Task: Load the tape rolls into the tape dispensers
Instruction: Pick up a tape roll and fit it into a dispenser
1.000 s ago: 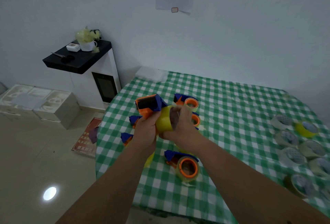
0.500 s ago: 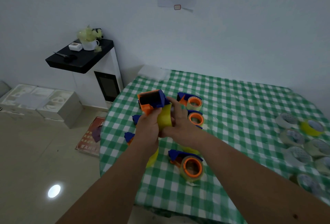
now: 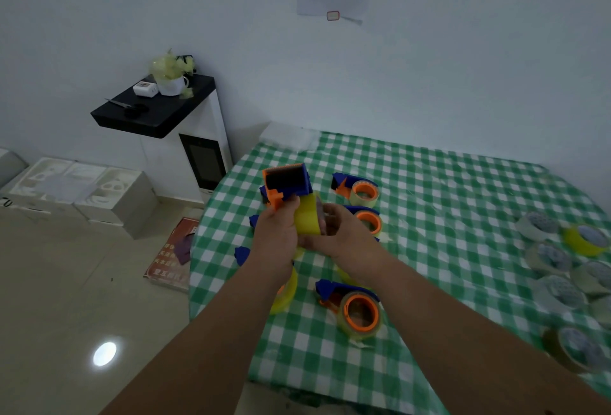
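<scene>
**Yellow roll going onto a dispenser, several rolls still waiting**

Held up above the near-left part of the green-and-white checked tablecloth (image 3: 429, 203): one orange and blue plastic tape dispenser (image 3: 287, 183), with a yellow tape roll (image 3: 307, 218) against its lower end. Left hand (image 3: 276, 238) wrapped around the dispenser body from the left, thumb lying on the yellow roll. Right hand (image 3: 337, 233) curled around the roll from the right, fingers at its open side — pressing it onto the hub, by the look of it. Not possible to tell whether the roll is fully seated; the hub is hidden by the fingers.

Already loaded, judging by how they lie: a blue and orange dispenser with a clear roll (image 3: 358, 190) at the far side, a second loaded dispenser (image 3: 368, 219) just behind the right hand, and a third loaded dispenser (image 3: 355, 310) near the table edge. More blue parts and a yellow roll partly hidden under the left forearm — state unclear.

Still to do: a group of loose tape rolls (image 3: 558, 266), pale and yellow, lying well apart at the right edge of the table. Probably around the middle of the task, not near its end.
</scene>
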